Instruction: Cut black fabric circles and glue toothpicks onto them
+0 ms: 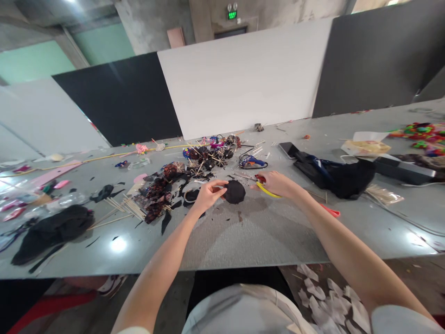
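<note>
My left hand (pixel 209 195) pinches the left edge of a round black piece (pixel 235 192); whether it is a flat disc or a ball is hard to tell. Just to the right, my right hand (pixel 274 183) is closed around scissors with a yellow handle (pixel 267 189). Their thin metal blades (pixel 245 176) point left, above the black piece and apart from it. Beside my left hand lies a roll of tape (pixel 190 195). Black scraps (pixel 166 221) are scattered around it.
Behind my hands sit spiky stick balls (pixel 219 157) and a blue glue gun (pixel 253 161). Wooden sticks (pixel 128 207) and a black cloth bundle (pixel 54 232) lie left. A black bag (pixel 333 174) and a red-handled object (pixel 330 211) lie right. A white partition (pixel 246 79) stands behind.
</note>
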The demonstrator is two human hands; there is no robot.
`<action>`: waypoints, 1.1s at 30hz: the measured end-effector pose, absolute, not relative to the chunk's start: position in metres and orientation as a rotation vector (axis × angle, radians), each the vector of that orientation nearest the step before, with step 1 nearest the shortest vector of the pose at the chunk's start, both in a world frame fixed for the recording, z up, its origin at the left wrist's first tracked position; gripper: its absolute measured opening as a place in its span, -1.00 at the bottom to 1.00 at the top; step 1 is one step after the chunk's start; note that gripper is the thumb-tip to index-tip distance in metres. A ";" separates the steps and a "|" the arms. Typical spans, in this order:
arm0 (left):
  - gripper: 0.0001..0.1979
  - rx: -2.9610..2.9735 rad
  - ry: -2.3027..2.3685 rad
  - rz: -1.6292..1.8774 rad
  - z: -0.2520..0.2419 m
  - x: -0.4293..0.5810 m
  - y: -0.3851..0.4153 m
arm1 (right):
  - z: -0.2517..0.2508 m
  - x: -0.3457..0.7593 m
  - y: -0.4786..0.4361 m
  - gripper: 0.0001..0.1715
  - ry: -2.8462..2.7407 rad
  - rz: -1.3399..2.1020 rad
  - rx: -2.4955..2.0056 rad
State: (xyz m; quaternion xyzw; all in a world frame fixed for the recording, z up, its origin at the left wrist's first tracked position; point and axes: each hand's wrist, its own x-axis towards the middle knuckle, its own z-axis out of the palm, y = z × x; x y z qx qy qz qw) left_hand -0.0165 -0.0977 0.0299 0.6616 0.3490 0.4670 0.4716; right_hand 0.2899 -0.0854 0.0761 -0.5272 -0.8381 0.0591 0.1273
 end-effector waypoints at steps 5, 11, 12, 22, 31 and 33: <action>-0.49 1.629 0.866 1.124 0.032 -0.017 -0.099 | 0.082 0.288 -0.089 -0.34 -2.517 0.183 -1.448; -0.43 1.614 0.841 1.111 0.031 -0.018 -0.098 | 0.085 0.289 -0.093 -0.32 -2.586 0.213 -1.453; -0.42 1.609 0.844 1.106 0.031 -0.018 -0.098 | 0.085 0.289 -0.093 -0.31 -2.602 0.209 -1.449; -0.24 1.568 0.880 1.096 0.035 -0.017 -0.101 | 0.076 0.293 -0.089 -0.35 -2.648 0.216 -1.440; -0.26 1.545 0.867 1.083 0.033 -0.018 -0.100 | 0.076 0.293 -0.089 -0.31 -2.655 0.182 -1.435; -0.27 1.547 0.868 1.077 0.033 -0.018 -0.100 | 0.076 0.293 -0.089 -0.31 -2.652 0.173 -1.435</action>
